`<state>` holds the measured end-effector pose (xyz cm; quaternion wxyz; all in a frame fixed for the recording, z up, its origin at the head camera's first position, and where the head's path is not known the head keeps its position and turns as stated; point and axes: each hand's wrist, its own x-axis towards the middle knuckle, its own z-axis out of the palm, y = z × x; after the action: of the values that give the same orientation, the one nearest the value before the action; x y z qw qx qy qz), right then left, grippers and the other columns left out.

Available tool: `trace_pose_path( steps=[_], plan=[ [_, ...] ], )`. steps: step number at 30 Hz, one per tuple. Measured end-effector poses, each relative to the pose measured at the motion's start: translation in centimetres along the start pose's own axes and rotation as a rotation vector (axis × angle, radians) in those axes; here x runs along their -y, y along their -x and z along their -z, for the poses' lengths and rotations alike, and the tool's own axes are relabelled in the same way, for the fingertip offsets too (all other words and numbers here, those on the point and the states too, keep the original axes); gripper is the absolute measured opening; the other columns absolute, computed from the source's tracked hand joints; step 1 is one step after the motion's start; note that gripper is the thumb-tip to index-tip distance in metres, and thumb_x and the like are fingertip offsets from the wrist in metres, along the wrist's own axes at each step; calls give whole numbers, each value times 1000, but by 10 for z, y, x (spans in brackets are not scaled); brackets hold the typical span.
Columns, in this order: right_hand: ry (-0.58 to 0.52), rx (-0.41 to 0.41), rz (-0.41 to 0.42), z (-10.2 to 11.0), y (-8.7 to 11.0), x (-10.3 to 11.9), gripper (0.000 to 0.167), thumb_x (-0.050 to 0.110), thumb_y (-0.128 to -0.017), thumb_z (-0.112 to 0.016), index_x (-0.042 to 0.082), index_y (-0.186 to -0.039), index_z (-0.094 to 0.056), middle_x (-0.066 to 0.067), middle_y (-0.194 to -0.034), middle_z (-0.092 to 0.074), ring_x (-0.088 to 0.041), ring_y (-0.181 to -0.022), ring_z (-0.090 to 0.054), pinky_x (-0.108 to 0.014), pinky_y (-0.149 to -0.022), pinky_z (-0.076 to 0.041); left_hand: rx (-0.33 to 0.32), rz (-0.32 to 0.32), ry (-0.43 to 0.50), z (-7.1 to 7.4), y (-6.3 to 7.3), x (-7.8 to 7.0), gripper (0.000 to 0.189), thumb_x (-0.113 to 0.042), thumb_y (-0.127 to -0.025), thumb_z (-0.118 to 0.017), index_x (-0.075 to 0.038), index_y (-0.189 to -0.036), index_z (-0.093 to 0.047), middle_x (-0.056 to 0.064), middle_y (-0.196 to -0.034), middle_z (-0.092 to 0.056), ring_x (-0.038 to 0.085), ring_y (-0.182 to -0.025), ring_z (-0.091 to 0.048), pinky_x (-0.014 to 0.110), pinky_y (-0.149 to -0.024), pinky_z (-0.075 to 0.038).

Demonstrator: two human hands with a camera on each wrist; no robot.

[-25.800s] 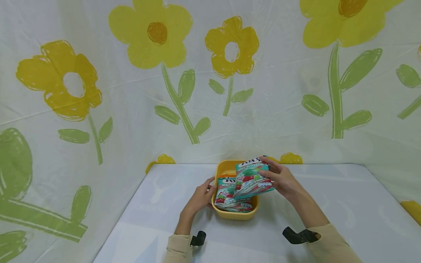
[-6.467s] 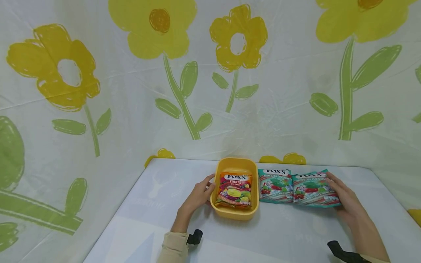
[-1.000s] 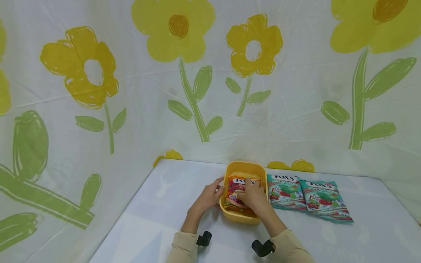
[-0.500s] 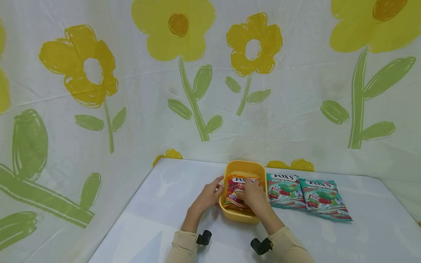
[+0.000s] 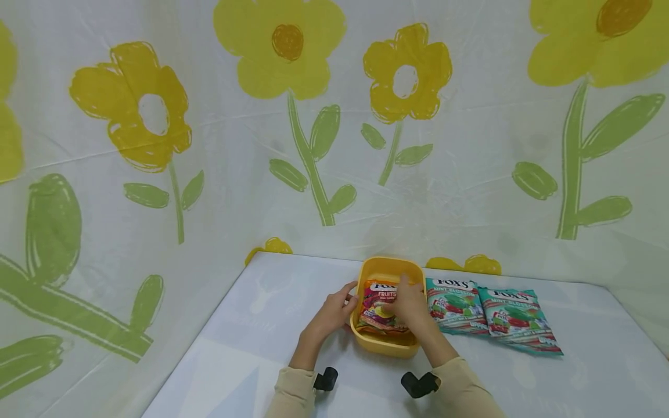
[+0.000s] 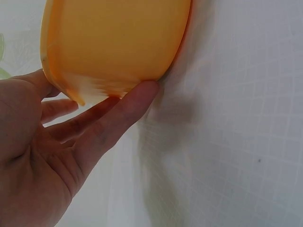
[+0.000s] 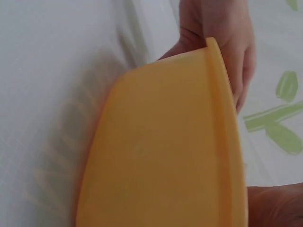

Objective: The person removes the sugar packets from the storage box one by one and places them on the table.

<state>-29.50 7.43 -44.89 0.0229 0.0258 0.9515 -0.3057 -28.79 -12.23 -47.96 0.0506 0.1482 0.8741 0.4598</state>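
In the head view a yellow plastic bin (image 5: pixel 392 264) stands on the table, with an orange-and-purple bag of Fox's Fruits candy (image 5: pixel 377 310) lying inside. My left hand (image 5: pixel 334 310) touches the bin's outer left wall. The left wrist view shows its fingers (image 6: pixel 118 116) lying nearly straight along that wall. My right hand (image 5: pixel 413 305) reaches over the right rim and covers the right part of the candy bag; its thumb lies over the bag's front. Its other fingertips are partly hidden, so I cannot tell whether it grips the bag. The right wrist view shows mostly bin wall.
Two teal bags of Fox's Mint Blossom candy lie right of the bin: the nearer bag (image 5: pixel 453 305) is close beside it, and the farther bag (image 5: pixel 520 319) sits tilted, against the first. A flower-printed curtain (image 5: pixel 460 145) hangs behind the white table (image 5: pixel 235 348).
Long before, a mint bag was held over the bin; later both mint bags lay on the table. In the last half second my right hand has shifted slightly right, uncovering more of the fruit candy bag.
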Motion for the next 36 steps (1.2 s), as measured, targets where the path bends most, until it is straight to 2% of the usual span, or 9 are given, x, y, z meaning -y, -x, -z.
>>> trace_pose_path(
  steps=[6,9,15,18,22,27,32,36],
  plan=[
    [-8,-35,40,5,-1,-1,80,19,-81,-81,-8,-141,-34,-39,-127,-47,-52,-121,-48,-64,-97,-48,1,-8,-6,0,0,0,48,-25,-106,-42,-7,-151,-36,21,-118,-65,24,-86,-71,28,-53,-59],
    [-19,-57,47,7,-2,-1,79,19,-82,-80,-9,-141,-36,-38,-127,-52,-51,-120,-51,-61,-97,-49,1,-4,-11,0,1,-1,48,-25,-106,-42,-7,-150,-36,21,-119,-65,24,-87,-70,28,-56,-60],
    [-78,-85,114,11,-4,-1,69,25,-87,-76,-6,-139,-44,-29,-130,-58,-43,-117,-59,-57,-98,-51,-2,0,-24,1,2,-4,48,-25,-106,-43,-7,-150,-37,21,-120,-65,23,-89,-70,28,-58,-60],
    [-96,-67,127,12,-6,-2,64,29,-89,-73,-5,-137,-49,-27,-131,-59,-40,-117,-59,-56,-99,-50,1,12,-16,1,1,-3,49,-27,-106,-43,-9,-151,-37,21,-121,-65,23,-89,-70,28,-58,-60],
    [-64,-53,148,14,-7,-3,61,34,-90,-71,-4,-134,-53,-26,-129,-61,-39,-115,-60,-55,-99,-50,5,18,-1,0,1,-1,49,-27,-106,-43,-9,-151,-36,21,-121,-64,23,-88,-70,28,-56,-60],
    [-42,0,146,16,-3,-2,67,37,-90,-70,0,-140,-47,-25,-129,-61,-38,-110,-62,-57,-95,-52,10,14,22,-1,1,0,49,-26,-106,-42,-9,-151,-35,22,-120,-64,23,-84,-71,29,-55,-60],
    [-105,69,117,17,-1,-2,70,40,-92,-66,6,-147,-39,-25,-135,-56,-39,-112,-60,-59,-95,-51,11,19,37,-1,2,0,49,-25,-106,-42,-10,-152,-35,21,-121,-64,24,-87,-71,29,-54,-60],
    [-192,108,119,19,-2,-1,65,35,-96,-62,9,-150,-36,-23,-143,-51,-40,-121,-55,-60,-101,-47,12,25,30,0,2,-2,49,-26,-106,-42,-10,-152,-35,20,-121,-64,24,-88,-71,29,-56,-60]
  ],
)
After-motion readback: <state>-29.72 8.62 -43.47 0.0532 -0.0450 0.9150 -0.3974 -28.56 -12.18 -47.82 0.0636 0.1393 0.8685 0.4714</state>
